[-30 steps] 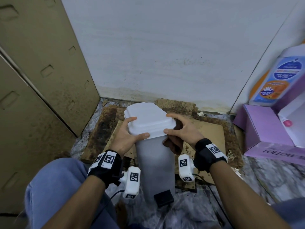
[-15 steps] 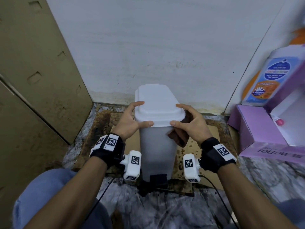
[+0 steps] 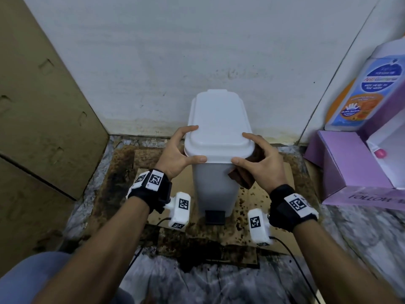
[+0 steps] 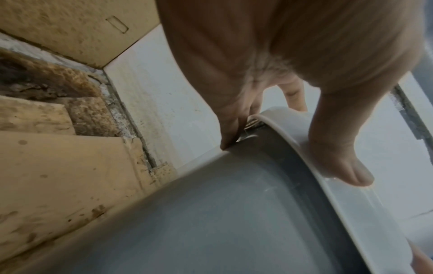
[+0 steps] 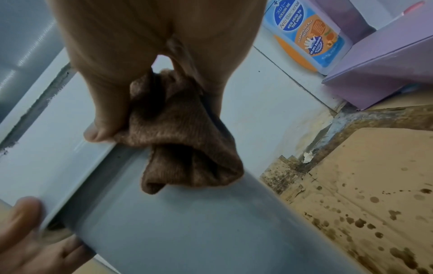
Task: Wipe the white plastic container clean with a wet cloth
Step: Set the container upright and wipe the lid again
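Bin: white plastic container (image 3: 215, 163), a lidded pedal bin, stood upright on stained cardboard (image 3: 282, 207) on the floor, close to the back wall (image 3: 197, 51); black pedal (image 3: 214, 216) faced the person.
Lid: white lid (image 3: 218, 126) sat closed on the grey-looking body.
Left grip: left hand (image 3: 175, 154) curled round the lid's near left corner, thumb on the front edge, fingers over the side rim; in the left wrist view the fingertips (image 4: 228, 142) pressed into the gap under the lid.
Right grip: right hand (image 3: 260, 163) clasped the lid's near right corner and also pinned a brown cloth (image 5: 185, 133) between fingers and bin side; the cloth hung bunched against the body below the lid edge.
Risk, lid: judged that a squeeze from both hands could pop or tilt the lid, since it is only hinged at the rear.
Risk, cloth: bunched cloth could slip from under the fingers once the hand starts to move.
Risk, footing: light bin on soft, buckled cardboard might skid or tip towards the wall under a sideways wipe.
Floor: marble-patterned, wet-looking, cardboard heavily spotted dark.
Room: tight corner; brown panel (image 3: 43, 106) at left; purple box (image 3: 350, 167) and a bottle (image 3: 370, 88) at right.
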The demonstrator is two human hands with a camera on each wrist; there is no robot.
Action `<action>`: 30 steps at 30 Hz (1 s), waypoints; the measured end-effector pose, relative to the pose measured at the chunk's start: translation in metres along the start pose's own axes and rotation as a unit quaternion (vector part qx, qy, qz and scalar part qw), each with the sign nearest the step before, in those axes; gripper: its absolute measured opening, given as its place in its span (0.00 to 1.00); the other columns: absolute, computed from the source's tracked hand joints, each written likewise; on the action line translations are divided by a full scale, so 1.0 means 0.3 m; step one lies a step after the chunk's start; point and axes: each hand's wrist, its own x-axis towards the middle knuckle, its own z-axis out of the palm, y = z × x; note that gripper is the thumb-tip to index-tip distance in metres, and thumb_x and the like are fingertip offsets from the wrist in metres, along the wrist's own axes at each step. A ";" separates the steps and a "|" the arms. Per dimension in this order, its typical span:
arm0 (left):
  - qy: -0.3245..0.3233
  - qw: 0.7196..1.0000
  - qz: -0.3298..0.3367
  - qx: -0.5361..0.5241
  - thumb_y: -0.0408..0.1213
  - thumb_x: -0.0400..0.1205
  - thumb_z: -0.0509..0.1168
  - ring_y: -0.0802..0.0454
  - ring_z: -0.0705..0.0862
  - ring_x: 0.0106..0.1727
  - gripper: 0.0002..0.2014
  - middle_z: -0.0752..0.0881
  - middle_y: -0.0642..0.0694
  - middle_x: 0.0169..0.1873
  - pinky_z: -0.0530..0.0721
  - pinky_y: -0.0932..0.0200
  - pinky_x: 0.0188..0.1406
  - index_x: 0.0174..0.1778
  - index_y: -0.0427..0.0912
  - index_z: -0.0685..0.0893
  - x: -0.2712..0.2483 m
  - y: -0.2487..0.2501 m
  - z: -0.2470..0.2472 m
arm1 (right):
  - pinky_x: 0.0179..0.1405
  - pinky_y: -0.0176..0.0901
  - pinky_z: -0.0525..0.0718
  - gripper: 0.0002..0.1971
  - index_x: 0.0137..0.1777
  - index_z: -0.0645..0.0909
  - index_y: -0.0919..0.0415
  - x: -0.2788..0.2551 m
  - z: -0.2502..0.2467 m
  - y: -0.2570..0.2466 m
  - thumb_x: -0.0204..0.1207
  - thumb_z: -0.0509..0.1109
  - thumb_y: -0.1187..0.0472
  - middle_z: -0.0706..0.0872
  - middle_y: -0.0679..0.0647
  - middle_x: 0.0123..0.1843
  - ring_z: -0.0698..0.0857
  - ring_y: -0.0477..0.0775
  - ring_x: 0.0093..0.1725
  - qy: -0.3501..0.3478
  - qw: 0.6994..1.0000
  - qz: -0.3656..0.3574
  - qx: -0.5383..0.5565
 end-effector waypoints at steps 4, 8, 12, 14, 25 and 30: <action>-0.001 1.000 -0.014 -0.011 0.26 0.60 0.85 0.58 0.86 0.65 0.44 0.80 0.48 0.72 0.89 0.49 0.59 0.73 0.47 0.77 0.026 -0.093 0.010 | 0.68 0.51 0.81 0.31 0.65 0.82 0.44 -0.004 0.006 0.067 0.60 0.85 0.57 0.84 0.46 0.65 0.81 0.45 0.66 0.002 1.000 0.006 -0.005; -0.006 1.000 -0.026 -0.014 0.14 0.66 0.78 0.68 0.87 0.58 0.39 0.81 0.58 0.66 0.88 0.61 0.53 0.72 0.41 0.75 0.013 -0.155 0.026 | 0.69 0.49 0.80 0.31 0.64 0.82 0.46 -0.040 0.013 0.124 0.59 0.86 0.57 0.83 0.46 0.65 0.80 0.42 0.66 0.012 1.000 0.006 -0.020; -0.019 0.999 -0.019 -0.018 0.15 0.66 0.78 0.69 0.85 0.60 0.39 0.77 0.60 0.69 0.86 0.63 0.54 0.72 0.40 0.75 -0.001 -0.188 0.014 | 0.69 0.45 0.78 0.31 0.63 0.83 0.42 -0.073 0.030 0.152 0.58 0.86 0.54 0.82 0.45 0.64 0.78 0.42 0.67 0.023 0.999 -0.003 -0.030; -0.023 0.999 -0.018 -0.019 0.20 0.64 0.82 0.69 0.84 0.62 0.40 0.77 0.61 0.69 0.86 0.62 0.56 0.71 0.42 0.76 -0.013 -0.199 0.008 | 0.69 0.41 0.78 0.32 0.63 0.82 0.40 -0.088 0.034 0.156 0.57 0.86 0.54 0.81 0.44 0.64 0.78 0.40 0.67 0.022 0.999 0.000 -0.028; -0.033 0.998 -0.042 -0.015 0.22 0.62 0.84 0.48 0.85 0.66 0.41 0.79 0.50 0.73 0.89 0.56 0.54 0.67 0.56 0.78 -0.146 -0.246 0.022 | 0.70 0.42 0.77 0.34 0.61 0.80 0.34 -0.218 0.037 0.183 0.55 0.87 0.55 0.78 0.47 0.68 0.76 0.46 0.69 -0.007 0.998 0.038 -0.048; -0.037 0.997 -0.065 0.009 0.39 0.56 0.87 0.45 0.81 0.72 0.43 0.69 0.42 0.83 0.89 0.38 0.58 0.65 0.67 0.78 -0.193 -0.258 0.028 | 0.65 0.22 0.72 0.34 0.61 0.80 0.33 -0.264 0.044 0.189 0.57 0.87 0.57 0.77 0.46 0.69 0.74 0.41 0.69 -0.009 0.998 0.048 -0.047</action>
